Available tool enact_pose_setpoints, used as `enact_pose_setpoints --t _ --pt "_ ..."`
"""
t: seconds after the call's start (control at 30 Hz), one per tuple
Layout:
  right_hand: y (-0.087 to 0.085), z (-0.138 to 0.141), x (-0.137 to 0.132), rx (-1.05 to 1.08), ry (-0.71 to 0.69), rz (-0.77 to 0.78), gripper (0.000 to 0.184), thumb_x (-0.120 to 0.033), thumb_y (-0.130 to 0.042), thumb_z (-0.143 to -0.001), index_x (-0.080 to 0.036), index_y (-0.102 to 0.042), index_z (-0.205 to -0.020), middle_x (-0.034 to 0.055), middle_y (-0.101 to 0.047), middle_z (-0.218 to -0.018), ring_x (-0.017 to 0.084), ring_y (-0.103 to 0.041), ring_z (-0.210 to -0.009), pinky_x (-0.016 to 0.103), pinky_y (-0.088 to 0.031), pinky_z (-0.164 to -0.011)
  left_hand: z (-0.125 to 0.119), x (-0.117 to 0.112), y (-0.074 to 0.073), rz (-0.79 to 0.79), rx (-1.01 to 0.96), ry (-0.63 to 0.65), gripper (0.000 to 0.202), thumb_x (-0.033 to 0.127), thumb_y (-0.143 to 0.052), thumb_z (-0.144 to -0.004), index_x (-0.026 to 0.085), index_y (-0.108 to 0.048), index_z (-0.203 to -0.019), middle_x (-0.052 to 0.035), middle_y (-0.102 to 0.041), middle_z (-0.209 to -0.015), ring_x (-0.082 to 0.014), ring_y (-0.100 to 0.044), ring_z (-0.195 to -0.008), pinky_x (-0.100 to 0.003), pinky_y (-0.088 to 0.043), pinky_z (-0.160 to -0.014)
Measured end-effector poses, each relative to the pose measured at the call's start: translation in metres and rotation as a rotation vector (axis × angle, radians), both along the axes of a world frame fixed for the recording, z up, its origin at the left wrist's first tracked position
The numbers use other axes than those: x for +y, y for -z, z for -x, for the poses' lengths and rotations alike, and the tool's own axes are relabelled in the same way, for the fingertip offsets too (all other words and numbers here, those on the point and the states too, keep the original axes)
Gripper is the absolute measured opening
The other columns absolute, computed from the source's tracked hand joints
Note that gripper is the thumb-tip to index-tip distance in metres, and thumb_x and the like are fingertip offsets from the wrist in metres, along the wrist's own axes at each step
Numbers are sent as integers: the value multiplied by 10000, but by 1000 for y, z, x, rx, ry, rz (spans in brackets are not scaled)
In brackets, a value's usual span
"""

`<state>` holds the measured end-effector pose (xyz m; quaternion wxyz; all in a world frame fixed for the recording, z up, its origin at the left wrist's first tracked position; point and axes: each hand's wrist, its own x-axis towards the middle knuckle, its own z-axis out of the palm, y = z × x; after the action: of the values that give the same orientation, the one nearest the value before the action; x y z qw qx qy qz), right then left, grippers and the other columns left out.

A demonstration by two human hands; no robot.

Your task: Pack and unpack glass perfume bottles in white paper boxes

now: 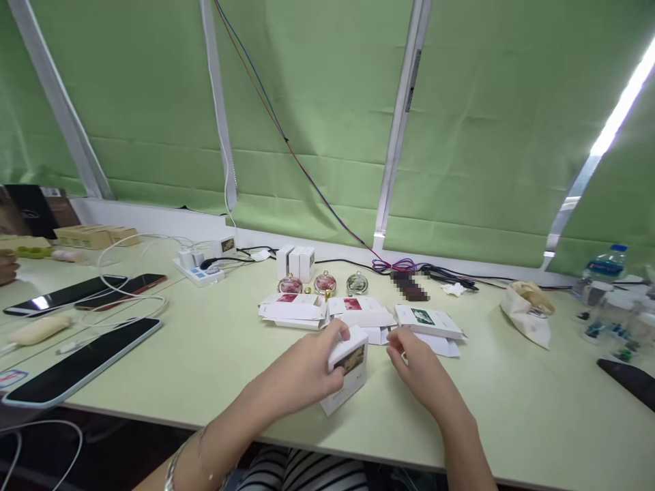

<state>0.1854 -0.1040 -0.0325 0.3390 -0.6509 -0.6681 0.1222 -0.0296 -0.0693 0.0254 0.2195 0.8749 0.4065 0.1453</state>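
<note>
My left hand is wrapped round a small white carton with a dark picture on its face, tilted above the pale green table. My right hand hovers just right of the carton, fingers curled and pinched together; what they hold, if anything, is hidden. Behind the hands lie flat white cartons: one stack at left, one in the middle, one at right. Three round glass bottles stand behind them, with small white boxes further back.
A tablet and two phones lie at left with white cables and a power strip. A crumpled bag, a water bottle and a dark device sit at right. Another person's hand shows at far left.
</note>
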Motion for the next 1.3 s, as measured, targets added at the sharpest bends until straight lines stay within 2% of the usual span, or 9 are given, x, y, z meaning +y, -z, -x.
enact_pose_setpoints --t 0.17,0.3,0.43,0.53,0.6,0.7,0.9,1.13,1.3 --pt "20 12 18 -64 -69 -72 159 -197 -337 -872 -211 -475 -796 21 -572 -796 178 -536 -732 295 -396 -658 8 -7 -3 -154 -38 -89 346 152 -459 -688 243 -491 -1020 4 -603 -744 -159 -544 -584 -231 -359 -533" --pt "23 18 18 -49 -103 -77 164 -190 -340 -876 -217 -490 -816 4 -574 -779 163 -528 -708 276 -385 -647 15 12 -40 -239 -180 -174 286 215 -488 -712 242 -508 -997 9 -622 -781 -138 -543 -560 -224 -397 -518" --pt "21 17 16 -61 -53 -43 172 -184 -344 -872 -212 -498 -802 11 -580 -784 169 -528 -711 281 -381 -641 4 71 -90 -476 -274 -310 288 266 -535 -729 212 -501 -1010 -19 -618 -804 -166 -575 -667 -211 -384 -504" --pt "18 18 15 -57 -78 -14 188 -179 -331 -875 -211 -501 -802 14 -581 -784 171 -530 -712 282 -383 -639 -18 135 -104 -615 -256 -351 301 217 -550 -737 166 -490 -1028 -48 -618 -876 -171 -568 -765 -234 -411 -625" --pt "17 20 14 -58 -87 6 190 -182 -327 -878 -211 -495 -794 13 -577 -776 171 -529 -705 283 -385 -635 -32 175 -98 -623 -162 -384 311 189 -560 -746 140 -479 -1043 -76 -612 -921 -181 -557 -835 -241 -410 -684" --pt "15 22 14 -59 -79 35 188 -188 -326 -878 -209 -488 -785 16 -577 -774 173 -529 -702 283 -389 -630 -48 218 -77 -598 -109 -370 274 141 -591 -726 135 -516 -990 -84 -610 -919 -194 -546 -886 -242 -401 -724" --pt "11 24 16 -53 -61 115 199 -196 -318 -882 -214 -489 -783 22 -586 -793 183 -545 -729 282 -399 -639 -58 262 -30 -552 -25 -402 254 145 -557 -754 141 -534 -1007 -114 -599 -962 -212 -558 -859 -284 -383 -745" --pt "13 22 16 -48 -70 139 186 -199 -322 -882 -220 -490 -806 14 -580 -802 182 -533 -729 287 -389 -641 -55 270 8 -556 122 -415 270 242 -593 -740 131 -561 -984 -179 -611 -1041 -334 -437 -1098 -465 -228 -925" --pt "14 21 13 -52 -65 122 196 -213 -322 -885 -224 -489 -784 10 -582 -796 180 -531 -722 278 -382 -632 -41 256 5 -552 119 -418 262 272 -498 -807 126 -577 -1010 -199 -570 -1130 -337 -408 -1128 -481 -237 -928"
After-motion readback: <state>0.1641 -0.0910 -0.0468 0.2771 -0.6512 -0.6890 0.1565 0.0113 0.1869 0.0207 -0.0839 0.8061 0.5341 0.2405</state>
